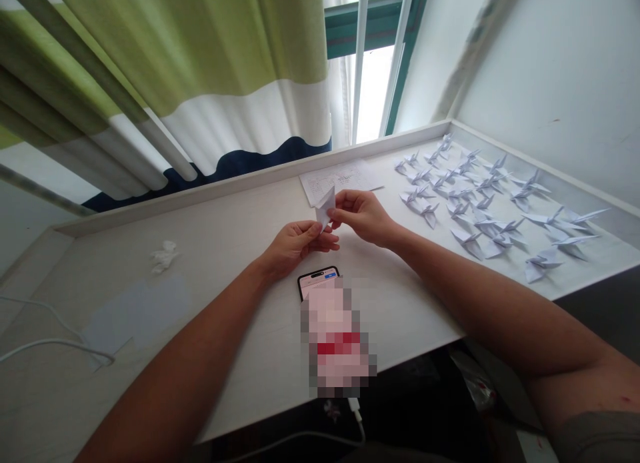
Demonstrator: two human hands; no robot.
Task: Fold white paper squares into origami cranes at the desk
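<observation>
A small folded piece of white paper [325,206] is held up above the white desk [225,250] between both hands. My left hand [295,245] pinches its lower edge from the left, fingers closed. My right hand [363,215] grips it from the right with thumb and fingers pressed together. The paper stands roughly upright, partly folded into a pointed shape. Just below my hands lies a phone [330,330] with a lit screen, plugged into a white cable [356,413].
Several folded white paper cranes [480,203] lie in rows on the right of the desk. A printed sheet [345,176] lies behind my hands. A crumpled white scrap [164,255] and white cables [55,346] lie at left. A striped curtain [175,70] and a window are behind.
</observation>
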